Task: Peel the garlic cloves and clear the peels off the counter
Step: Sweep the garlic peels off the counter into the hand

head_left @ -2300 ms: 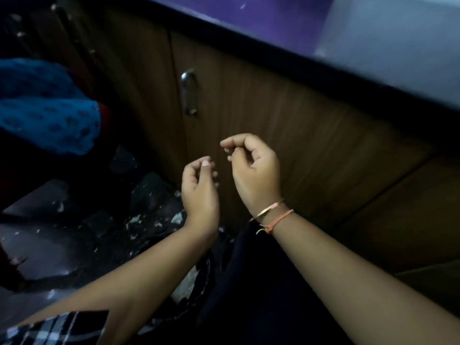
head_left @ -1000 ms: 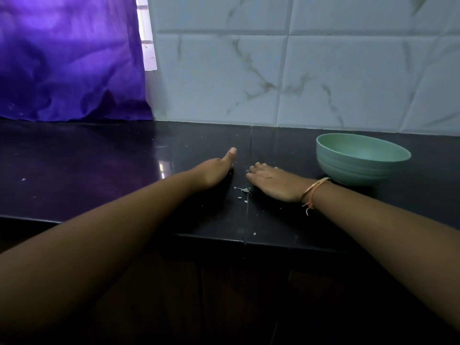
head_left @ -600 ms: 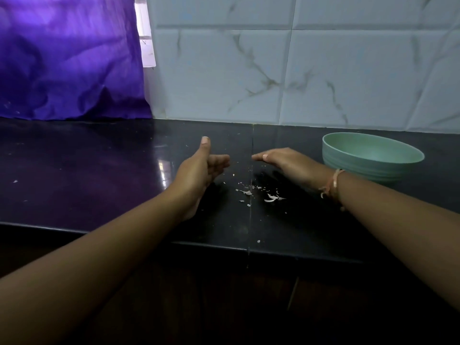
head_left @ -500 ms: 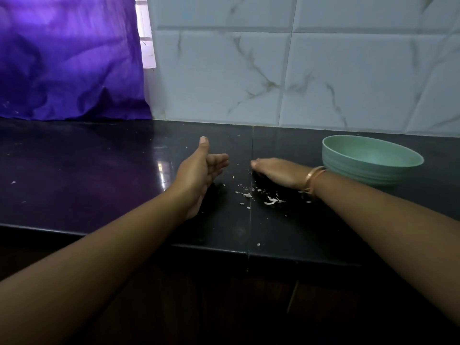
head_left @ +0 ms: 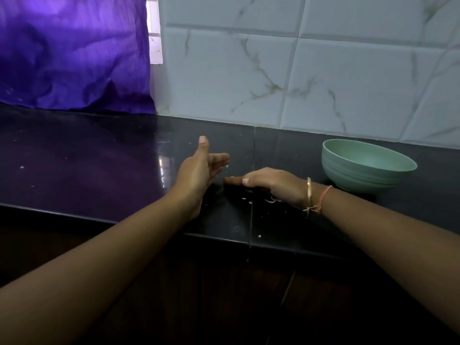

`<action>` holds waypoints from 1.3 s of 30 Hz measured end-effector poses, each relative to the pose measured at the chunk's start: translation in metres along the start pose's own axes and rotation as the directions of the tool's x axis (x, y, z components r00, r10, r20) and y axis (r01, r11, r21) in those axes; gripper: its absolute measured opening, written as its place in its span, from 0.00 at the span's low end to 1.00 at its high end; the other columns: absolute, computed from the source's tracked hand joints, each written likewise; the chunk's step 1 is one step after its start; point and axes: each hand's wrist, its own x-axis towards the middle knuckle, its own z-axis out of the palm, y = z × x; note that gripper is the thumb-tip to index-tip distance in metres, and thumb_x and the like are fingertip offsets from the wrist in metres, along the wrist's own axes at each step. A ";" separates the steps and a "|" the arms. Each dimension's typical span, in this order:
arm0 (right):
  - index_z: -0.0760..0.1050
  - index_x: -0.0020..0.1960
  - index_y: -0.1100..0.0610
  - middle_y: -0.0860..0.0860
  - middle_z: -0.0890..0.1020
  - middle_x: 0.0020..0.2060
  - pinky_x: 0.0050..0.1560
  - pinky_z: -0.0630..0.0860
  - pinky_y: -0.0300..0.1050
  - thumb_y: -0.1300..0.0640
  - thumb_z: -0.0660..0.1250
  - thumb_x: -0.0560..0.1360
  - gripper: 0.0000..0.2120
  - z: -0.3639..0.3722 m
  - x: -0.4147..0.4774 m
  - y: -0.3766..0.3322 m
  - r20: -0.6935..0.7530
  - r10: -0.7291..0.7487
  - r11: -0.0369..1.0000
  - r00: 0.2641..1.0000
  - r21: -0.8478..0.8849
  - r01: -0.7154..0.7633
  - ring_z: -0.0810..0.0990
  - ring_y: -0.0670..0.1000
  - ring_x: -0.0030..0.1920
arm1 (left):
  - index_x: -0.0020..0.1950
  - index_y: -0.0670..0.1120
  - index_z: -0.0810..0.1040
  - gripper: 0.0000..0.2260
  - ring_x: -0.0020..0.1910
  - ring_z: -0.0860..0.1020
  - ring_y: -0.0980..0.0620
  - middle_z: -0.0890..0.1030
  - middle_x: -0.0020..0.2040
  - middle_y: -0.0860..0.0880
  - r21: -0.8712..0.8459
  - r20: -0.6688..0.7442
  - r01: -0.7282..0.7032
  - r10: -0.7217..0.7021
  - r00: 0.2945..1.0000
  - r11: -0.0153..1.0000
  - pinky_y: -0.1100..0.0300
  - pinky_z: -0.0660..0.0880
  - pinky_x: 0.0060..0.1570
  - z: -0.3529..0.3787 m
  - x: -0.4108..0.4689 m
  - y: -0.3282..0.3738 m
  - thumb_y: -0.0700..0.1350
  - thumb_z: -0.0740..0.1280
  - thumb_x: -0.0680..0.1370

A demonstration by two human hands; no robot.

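— Where are the peels [head_left: 271,200]?
— Partly under the flat right hand [head_left: 268,183], on the table [head_left: 99,170]; the left hand [head_left: 199,170] stands cupped, empty, just beside.
— The risk?
— A fast sweep could scatter them past it.

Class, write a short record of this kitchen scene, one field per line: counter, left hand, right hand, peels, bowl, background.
counter: black, glossy
left hand: open, on its edge, thumb up
right hand: open, palm down, fingers pointing left
peels: small pale bits by the right hand's near edge
bowl: green, upright, right of the right hand
background: purple cloth, marbled white tiles
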 end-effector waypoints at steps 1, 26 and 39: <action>0.76 0.60 0.66 0.59 0.79 0.59 0.66 0.68 0.46 0.59 0.57 0.79 0.16 0.001 -0.005 0.000 -0.005 -0.005 0.998 1.000 0.070 0.005 0.77 0.56 0.59 | 0.59 0.39 0.77 0.29 0.58 0.75 0.53 0.78 0.60 0.45 -0.001 0.017 0.004 -0.004 1.000 1.000 0.60 0.66 0.63 0.000 -0.002 -0.001 0.59 0.46 0.81; 0.79 0.42 0.58 0.61 0.83 0.50 0.63 0.71 0.53 0.62 0.55 0.76 0.14 0.015 -0.014 -0.008 -0.385 0.162 0.888 0.908 0.459 0.036 0.80 0.59 0.54 | 0.56 0.40 0.80 0.31 0.54 0.79 0.51 0.82 0.54 0.44 0.255 0.143 -0.075 0.039 0.989 0.964 0.58 0.70 0.62 0.019 0.004 0.003 0.60 0.45 0.81; 0.63 0.72 0.62 0.55 0.62 0.73 0.69 0.52 0.37 0.60 0.50 0.82 0.19 -0.002 0.007 0.000 -0.050 0.100 0.950 0.994 -0.294 -0.110 0.60 0.50 0.73 | 0.57 0.39 0.78 0.31 0.52 0.78 0.53 0.80 0.57 0.43 -0.112 -0.003 0.056 -0.057 0.998 0.992 0.62 0.67 0.59 0.016 -0.012 0.000 0.60 0.44 0.81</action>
